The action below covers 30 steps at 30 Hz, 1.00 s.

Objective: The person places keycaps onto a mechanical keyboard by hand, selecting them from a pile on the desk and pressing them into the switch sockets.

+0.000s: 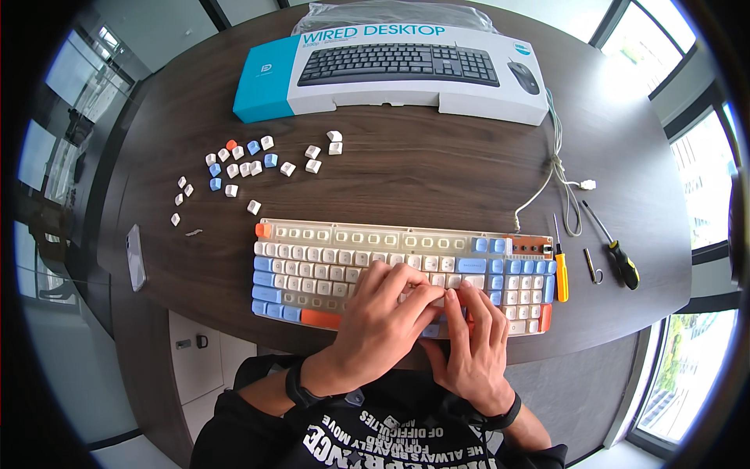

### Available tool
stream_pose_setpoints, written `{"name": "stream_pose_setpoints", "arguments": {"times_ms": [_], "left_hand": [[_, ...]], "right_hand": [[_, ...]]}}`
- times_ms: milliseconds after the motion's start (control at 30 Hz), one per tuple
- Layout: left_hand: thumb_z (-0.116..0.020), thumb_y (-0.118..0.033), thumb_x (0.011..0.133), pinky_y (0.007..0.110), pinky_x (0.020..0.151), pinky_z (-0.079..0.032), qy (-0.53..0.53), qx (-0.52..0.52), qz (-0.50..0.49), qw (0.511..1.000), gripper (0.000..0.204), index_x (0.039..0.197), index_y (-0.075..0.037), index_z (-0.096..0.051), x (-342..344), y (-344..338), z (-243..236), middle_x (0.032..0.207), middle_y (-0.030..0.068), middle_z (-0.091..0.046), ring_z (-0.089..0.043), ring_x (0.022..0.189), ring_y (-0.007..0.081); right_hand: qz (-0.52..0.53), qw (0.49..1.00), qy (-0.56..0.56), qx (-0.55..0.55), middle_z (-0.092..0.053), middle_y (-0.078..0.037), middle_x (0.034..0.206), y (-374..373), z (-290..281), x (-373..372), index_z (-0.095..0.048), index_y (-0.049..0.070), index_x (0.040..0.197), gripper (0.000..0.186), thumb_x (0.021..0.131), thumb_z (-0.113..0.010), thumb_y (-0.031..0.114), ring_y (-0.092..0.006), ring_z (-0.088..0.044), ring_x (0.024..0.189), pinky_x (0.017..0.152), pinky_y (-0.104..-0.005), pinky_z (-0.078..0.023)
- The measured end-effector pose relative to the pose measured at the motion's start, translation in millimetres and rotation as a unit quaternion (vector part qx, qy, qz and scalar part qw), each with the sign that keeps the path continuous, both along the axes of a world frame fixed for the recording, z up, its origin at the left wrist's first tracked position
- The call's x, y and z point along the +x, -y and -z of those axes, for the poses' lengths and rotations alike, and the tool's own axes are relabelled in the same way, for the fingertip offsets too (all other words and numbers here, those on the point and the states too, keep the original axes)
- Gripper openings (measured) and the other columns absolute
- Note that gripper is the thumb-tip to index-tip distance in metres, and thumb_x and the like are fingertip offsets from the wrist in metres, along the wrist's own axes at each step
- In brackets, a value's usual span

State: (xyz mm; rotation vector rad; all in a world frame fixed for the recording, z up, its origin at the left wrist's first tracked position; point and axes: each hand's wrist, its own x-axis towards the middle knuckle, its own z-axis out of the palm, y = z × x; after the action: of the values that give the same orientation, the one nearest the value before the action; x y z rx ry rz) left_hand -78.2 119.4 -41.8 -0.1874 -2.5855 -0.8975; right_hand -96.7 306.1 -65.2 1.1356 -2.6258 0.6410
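A white, blue and orange mechanical keyboard [328,262] lies near the front edge of a dark wooden table [437,172]. Its top row has bare switches without keycaps. My left hand [383,320] rests on the lower middle keys, fingers curled toward the right. My right hand [476,336] sits beside it, fingertips pressed on the keys at the lower right of the main block. The fingertips of both hands meet over one spot; what lies between them is hidden.
Several loose keycaps [250,164] lie scattered at the back left. A keyboard box [391,70] stands at the far edge. An orange screwdriver [560,270], a black-and-yellow screwdriver [617,254], a small hook tool [594,267], the cable [558,172] and a phone [136,256] lie around.
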Motion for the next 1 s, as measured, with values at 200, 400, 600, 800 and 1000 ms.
{"name": "stream_pose_setpoints", "arguments": {"times_ms": [200,400,600,800,1000], "left_hand": [[-0.084,-0.005,0.079,0.038,0.083,-0.050,0.020,-0.002,-0.014,1.000,0.029,0.106,-0.010,-0.074,2.7,-3.6,-4.1,0.102,0.0039,-0.062,-0.058,0.094,0.0249],[-0.083,-0.004,0.080,0.039,0.084,-0.050,0.018,0.000,-0.003,1.000,0.029,0.107,-0.009,-0.074,10.1,-1.9,-4.1,0.101,0.0048,-0.062,-0.058,0.095,0.0256],[-0.083,-0.005,0.080,0.037,0.083,-0.049,-0.005,0.012,0.012,1.000,0.027,0.104,-0.008,-0.071,4.4,2.5,-0.6,0.101,0.0042,-0.060,-0.056,0.094,0.0251],[-0.086,-0.004,0.077,0.038,0.080,-0.052,-0.007,0.015,-0.010,1.000,0.029,0.102,-0.009,-0.075,0.5,12.8,-2.4,0.099,0.0047,-0.062,-0.059,0.094,0.0256],[-0.086,-0.001,0.076,0.038,0.081,-0.052,-0.005,0.017,-0.006,1.000,0.030,0.103,-0.009,-0.075,5.4,7.9,1.1,0.100,0.0046,-0.062,-0.059,0.094,0.0257]], "right_hand": [[0.019,0.999,-0.025,0.018,-0.053,-0.021,0.150,0.1,-0.3,2.4,-0.055,0.005,0.151,0.071,0.091,-0.076,0.036,-0.0357,-0.056,0.130,0.105,-0.0464,-0.046],[0.018,0.999,-0.024,0.015,-0.053,-0.022,0.151,-1.9,-0.1,8.2,-0.055,0.005,0.151,0.071,0.091,-0.076,0.036,-0.0357,-0.056,0.131,0.105,-0.0462,-0.046],[0.016,1.000,-0.010,0.001,-0.052,-0.021,0.152,0.3,0.4,2.0,-0.053,0.006,0.153,0.071,0.092,-0.075,0.035,-0.0366,-0.055,0.131,0.106,-0.0467,-0.045],[0.014,1.000,0.004,-0.007,-0.051,-0.020,0.152,1.5,1.0,-7.1,-0.050,0.005,0.155,0.080,0.085,-0.081,0.029,-0.0368,-0.053,0.132,0.107,-0.0464,-0.043],[0.008,1.000,0.006,-0.015,-0.049,-0.020,0.154,-1.2,5.2,0.3,-0.047,0.004,0.156,0.082,0.086,-0.082,0.028,-0.0379,-0.051,0.134,0.109,-0.0463,-0.040]]}}
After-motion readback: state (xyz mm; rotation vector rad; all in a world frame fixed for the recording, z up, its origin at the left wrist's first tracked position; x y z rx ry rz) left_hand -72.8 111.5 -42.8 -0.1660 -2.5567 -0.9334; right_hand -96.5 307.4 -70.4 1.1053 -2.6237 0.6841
